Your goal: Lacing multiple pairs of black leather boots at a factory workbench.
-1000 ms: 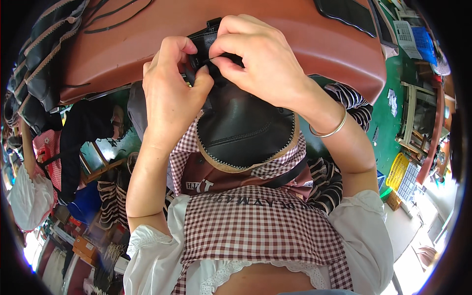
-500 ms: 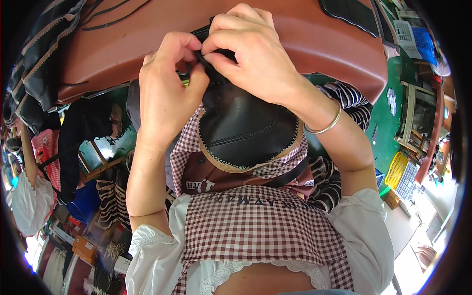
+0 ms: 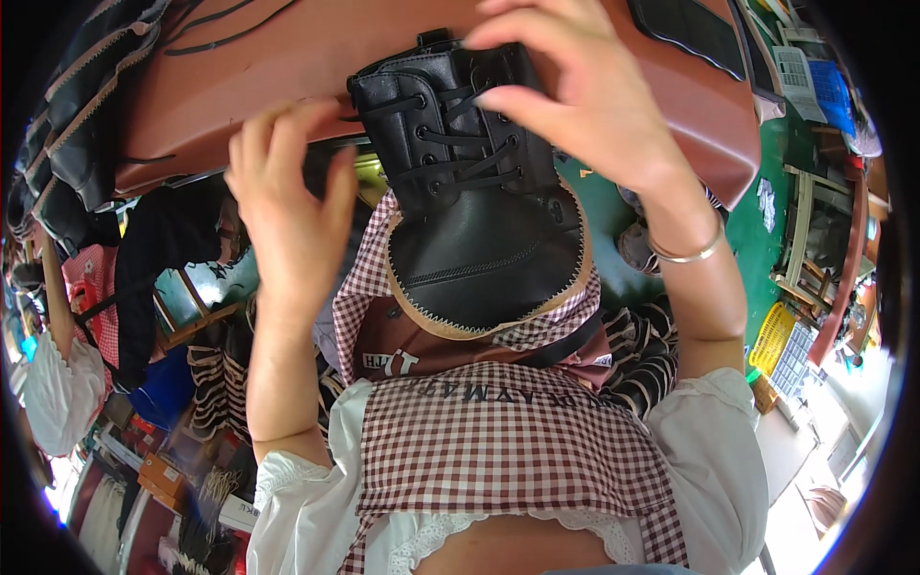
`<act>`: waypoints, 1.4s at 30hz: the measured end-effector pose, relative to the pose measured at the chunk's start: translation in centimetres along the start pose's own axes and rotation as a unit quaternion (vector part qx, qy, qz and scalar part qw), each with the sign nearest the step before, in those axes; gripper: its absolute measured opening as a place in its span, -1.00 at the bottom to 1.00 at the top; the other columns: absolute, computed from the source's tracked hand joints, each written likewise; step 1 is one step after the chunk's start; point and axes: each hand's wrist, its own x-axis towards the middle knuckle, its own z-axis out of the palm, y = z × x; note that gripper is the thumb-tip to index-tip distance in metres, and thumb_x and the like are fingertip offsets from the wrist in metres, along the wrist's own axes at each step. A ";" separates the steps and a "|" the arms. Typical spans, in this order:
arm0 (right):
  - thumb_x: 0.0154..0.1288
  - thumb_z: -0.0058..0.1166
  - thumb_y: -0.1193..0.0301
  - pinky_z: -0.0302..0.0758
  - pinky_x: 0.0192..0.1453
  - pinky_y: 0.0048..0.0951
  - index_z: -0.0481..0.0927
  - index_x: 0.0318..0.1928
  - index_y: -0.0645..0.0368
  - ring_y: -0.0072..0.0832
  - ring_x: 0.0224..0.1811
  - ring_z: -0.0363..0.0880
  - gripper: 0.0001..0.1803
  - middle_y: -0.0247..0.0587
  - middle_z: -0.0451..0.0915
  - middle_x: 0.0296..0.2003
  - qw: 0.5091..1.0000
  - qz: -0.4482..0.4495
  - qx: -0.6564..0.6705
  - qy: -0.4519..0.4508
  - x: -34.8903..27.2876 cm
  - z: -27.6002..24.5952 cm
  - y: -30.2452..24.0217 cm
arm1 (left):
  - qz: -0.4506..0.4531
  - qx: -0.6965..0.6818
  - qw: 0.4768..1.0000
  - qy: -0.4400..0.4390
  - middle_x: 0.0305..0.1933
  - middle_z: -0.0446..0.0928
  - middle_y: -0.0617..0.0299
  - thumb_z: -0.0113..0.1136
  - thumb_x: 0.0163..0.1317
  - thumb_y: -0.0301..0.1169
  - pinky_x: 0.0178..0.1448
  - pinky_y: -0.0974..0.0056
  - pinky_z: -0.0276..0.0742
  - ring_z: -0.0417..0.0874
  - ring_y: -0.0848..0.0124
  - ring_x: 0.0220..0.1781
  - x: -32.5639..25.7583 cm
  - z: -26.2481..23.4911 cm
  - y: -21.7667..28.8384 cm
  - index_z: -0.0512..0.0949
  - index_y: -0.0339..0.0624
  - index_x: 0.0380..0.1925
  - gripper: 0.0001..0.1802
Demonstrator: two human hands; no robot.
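A black lace-up boot upper [image 3: 484, 240] lies over my lap and against the table edge, its toe toward me. Zigzag stitching joins a tan edge strip around the toe. Black laces [image 3: 470, 144] cross through the metal eyelets of the shaft. To the left of the shaft, my left hand [image 3: 287, 196] is raised with thumb and fingers apart. A short dark lace end shows near its fingertips. My right hand [image 3: 585, 105], a bangle on its wrist, hovers over the upper right of the shaft, thumb and fingers spread. Nothing is visible gripped in either hand.
The brown table [image 3: 259, 77] spans the far side. More black boot uppers [image 3: 81, 115] are piled at its left, near loose cords. A dark flat phone-like object [image 3: 685, 34] lies far right. Baskets [image 3: 771, 335] and a wooden rack stand on the green floor; another person's sleeve [image 3: 62, 393] shows left.
Both hands were pinching together over the boot's upper shaft. They have let go and moved apart, left hand leftward and right hand rightward, uncovering the laced shaft.
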 end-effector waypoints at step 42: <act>0.13 0.15 0.42 -0.33 0.43 0.31 0.60 -0.39 0.21 0.19 0.51 -0.41 -0.89 0.10 -0.16 0.47 0.995 0.003 -0.035 -0.098 -1.8 5.4 -0.5 | -0.325 -0.608 0.724 0.019 -0.24 0.60 0.30 -0.03 0.43 -0.33 -0.16 0.55 0.29 0.48 0.66 -0.24 -3.7 2.5 0.3 0.58 -0.24 -0.23 -0.76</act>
